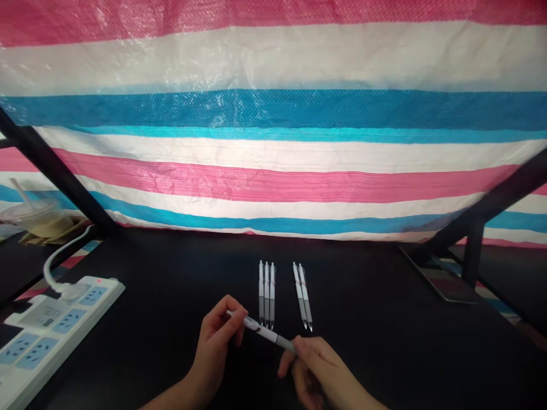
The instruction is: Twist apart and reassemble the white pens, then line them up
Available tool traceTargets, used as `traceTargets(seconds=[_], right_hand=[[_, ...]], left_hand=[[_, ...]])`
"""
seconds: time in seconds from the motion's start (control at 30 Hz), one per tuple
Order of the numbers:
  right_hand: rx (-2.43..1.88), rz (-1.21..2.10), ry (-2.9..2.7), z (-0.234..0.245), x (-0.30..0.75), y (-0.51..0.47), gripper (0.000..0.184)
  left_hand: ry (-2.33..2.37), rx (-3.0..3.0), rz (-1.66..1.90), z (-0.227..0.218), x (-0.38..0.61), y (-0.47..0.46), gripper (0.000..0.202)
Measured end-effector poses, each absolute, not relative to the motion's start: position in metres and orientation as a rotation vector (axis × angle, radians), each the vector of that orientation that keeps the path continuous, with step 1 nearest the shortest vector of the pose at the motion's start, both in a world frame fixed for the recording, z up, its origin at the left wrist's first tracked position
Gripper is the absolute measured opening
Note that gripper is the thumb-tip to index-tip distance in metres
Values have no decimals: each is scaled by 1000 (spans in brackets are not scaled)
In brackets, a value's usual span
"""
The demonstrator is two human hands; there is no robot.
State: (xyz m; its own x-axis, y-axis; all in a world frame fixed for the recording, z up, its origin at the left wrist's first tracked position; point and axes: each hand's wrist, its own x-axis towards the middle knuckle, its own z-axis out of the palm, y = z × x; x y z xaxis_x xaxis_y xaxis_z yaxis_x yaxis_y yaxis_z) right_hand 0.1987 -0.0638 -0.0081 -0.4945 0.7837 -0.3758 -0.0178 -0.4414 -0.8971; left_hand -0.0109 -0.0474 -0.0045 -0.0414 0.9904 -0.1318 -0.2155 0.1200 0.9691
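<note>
A white and grey pen (265,332) lies slanted between both my hands above the black table (384,319). My left hand (217,341) pinches its upper end between thumb and fingers. My right hand (314,370) pinches the lower grey tip end. Just behind, three matching pens (266,293) lie side by side, tips toward me. To their right lie two more pens (302,296), close together and slightly slanted.
A white power strip (51,324) with blue sockets and a white cable sits at the left edge. A striped pink, white and blue tarp (273,142) hangs behind the table. Black frame bars (55,171) slant at both sides. A plastic cup (25,213) stands far left.
</note>
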Motion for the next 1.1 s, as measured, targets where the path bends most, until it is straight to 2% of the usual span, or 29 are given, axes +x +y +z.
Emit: traceTargets(seconds=[0.3,0.47,0.57,0.7,0.93,1.1], right_hand=[[-1290,1578,-1613,-3,201,-63,59],[-1352,1355,-1633,-1,202,-65,44],[-1317,1492,-1576,-2,201,-64,42],[-1262,1718,-1451,-2,198,-62,52],[-1204,1877,-1404,-1,196,-64,59],[-1189,1994,-1279,-4,197,-64,47]], left_hand=[[1082,947,1230,-9,-13,-50,30],[1096,884,1228,-7,-9,-51,33],[1084,824,1249,-3,-6,-52,29],[986,753,1275,0,-5,-52,24],[997,756,1276,-2,-6,-52,18],[1046,718,1315,-3,-5,-52,17]])
